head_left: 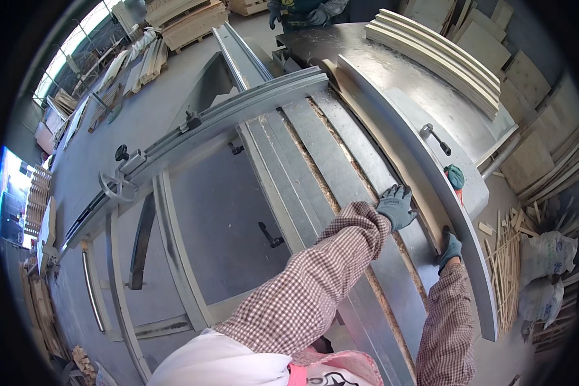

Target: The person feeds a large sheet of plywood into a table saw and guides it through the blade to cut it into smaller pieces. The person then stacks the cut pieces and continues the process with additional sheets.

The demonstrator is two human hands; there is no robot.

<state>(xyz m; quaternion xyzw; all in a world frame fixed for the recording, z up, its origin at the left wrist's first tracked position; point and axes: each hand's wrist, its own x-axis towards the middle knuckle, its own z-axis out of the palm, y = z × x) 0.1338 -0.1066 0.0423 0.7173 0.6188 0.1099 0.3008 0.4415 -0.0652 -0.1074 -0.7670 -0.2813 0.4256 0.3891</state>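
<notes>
A long tan wooden board (394, 147) lies on the slotted metal saw table (350, 138), along the inner side of a long grey fence (475, 273). My left hand (397, 208), in a grey-green glove, rests with its fingers spread against the board's left edge and the table top. At the near end of that board, my gloved right hand (450, 250) has its fingers bent around the end, close to the fence. Part of the right hand's grip is hidden. Checked sleeves cover both my forearms.
Beyond the fence, a stack of pale boards (437, 55) lies on a dark metal table (341, 45). A lever handle (435, 138) and green cloth bundle (455, 177) sit beside the fence. Leftward extends a metal sliding frame (167, 244). Another person's gloved hands (316, 17) show far off.
</notes>
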